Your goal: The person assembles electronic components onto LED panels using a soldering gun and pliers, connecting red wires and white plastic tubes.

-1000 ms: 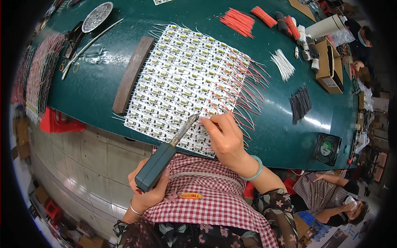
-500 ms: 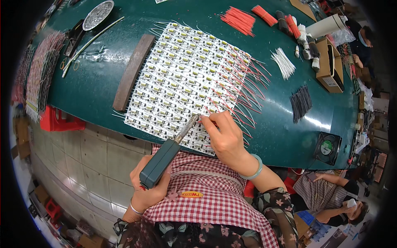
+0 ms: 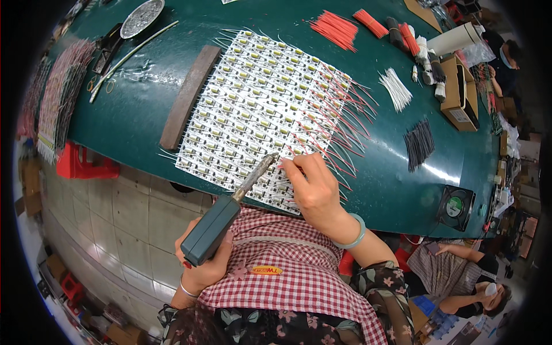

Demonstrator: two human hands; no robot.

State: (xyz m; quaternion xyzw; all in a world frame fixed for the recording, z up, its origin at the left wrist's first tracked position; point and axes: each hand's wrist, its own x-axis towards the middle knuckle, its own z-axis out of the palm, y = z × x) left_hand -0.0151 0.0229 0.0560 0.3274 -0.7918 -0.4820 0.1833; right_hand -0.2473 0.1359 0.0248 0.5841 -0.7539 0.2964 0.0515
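Observation:
My left hand [image 3: 208, 269] is wrapped round the dark green handle of a soldering iron [image 3: 211, 227]. The iron's metal tip rests over, or touches, a sheet of small white circuit boards [image 3: 247, 123] with rows of yellow-green components; contact cannot be told. Just right of the tip, my right hand [image 3: 316, 190] pinches thumb and forefinger together low over the boards. What lies in that pinch is too small to make out. Red and white wires [image 3: 339, 123] stick out from the sheet's right side, and thin white leads run across the rest.
A brown bar [image 3: 190, 98] lies along the sheet's left edge. Bundles of red wires [image 3: 333, 30], white wires [image 3: 395, 89] and black wires [image 3: 419, 145] are spread on the green table [image 3: 368, 190]. A small fan [image 3: 456, 206] and a cardboard box [image 3: 460, 95] stand at right.
The soldering iron's handle has swung slightly left and toward me with my left hand, and its tip has risen a little farther up the sheet. My right hand has barely moved.

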